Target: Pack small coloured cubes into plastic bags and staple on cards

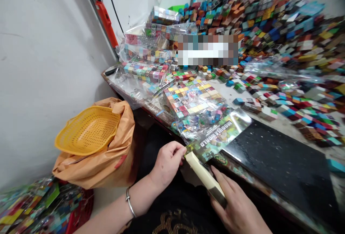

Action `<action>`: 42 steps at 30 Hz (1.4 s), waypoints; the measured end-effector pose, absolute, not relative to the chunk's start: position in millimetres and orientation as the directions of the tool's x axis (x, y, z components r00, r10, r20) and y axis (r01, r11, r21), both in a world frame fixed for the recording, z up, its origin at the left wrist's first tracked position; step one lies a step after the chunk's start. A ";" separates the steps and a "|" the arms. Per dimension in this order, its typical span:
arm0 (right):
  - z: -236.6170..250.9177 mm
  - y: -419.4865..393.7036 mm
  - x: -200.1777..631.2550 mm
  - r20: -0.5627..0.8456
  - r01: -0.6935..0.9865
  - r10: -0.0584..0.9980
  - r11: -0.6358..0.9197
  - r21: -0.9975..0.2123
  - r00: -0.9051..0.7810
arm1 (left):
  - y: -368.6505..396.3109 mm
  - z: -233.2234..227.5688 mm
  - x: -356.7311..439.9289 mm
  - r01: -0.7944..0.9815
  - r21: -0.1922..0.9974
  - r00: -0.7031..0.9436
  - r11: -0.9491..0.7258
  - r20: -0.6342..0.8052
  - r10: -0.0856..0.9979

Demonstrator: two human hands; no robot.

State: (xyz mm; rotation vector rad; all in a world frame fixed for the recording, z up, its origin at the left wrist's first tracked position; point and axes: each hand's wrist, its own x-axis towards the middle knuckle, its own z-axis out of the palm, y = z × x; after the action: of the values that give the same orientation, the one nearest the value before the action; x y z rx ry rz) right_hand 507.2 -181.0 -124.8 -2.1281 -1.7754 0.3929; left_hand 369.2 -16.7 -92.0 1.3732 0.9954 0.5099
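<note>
A clear plastic bag packed with colourful printed cubes [188, 99] lies on the table's front edge. Its green header card [215, 139] reads "MODULE WORLD" and points toward me. My left hand [169, 158] is closed in a pinch at the near left corner of this card. My right hand [233, 198] is wrapped round a cream and dark stapler [205, 174], whose front end meets the card's near edge beside my left fingertips. Whether its jaws are pressed together I cannot tell.
A large heap of loose cubes [256, 22] fills the back and right. Filled bags [145, 69] are stacked at the back left. A black board [283, 169] lies at the front right. Left of the table, a yellow basket [88, 130] rests in an orange sack [107, 169].
</note>
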 end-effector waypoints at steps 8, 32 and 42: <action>-105.8 -175.5 510.5 -0.029 0.831 0.969 -0.224 -0.510 0.244 | -15.8 -98.5 370.0 0.197 0.934 0.585 0.299 -0.357 0.728; -51.6 -152.9 499.5 -0.721 -0.021 0.659 -0.735 -0.678 0.215 | -12.3 -92.0 374.5 0.229 0.901 0.553 0.368 -0.431 0.713; -59.1 -150.1 485.2 -0.505 0.128 0.841 -0.533 -0.837 0.194 | -18.4 -97.4 376.5 0.220 0.905 0.518 0.365 -0.425 0.742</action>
State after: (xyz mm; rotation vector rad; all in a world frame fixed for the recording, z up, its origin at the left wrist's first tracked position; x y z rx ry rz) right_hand 485.2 -150.1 -59.1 -1.8159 -0.9076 1.3844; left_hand 376.5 -18.4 -97.4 1.1867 1.0125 0.4225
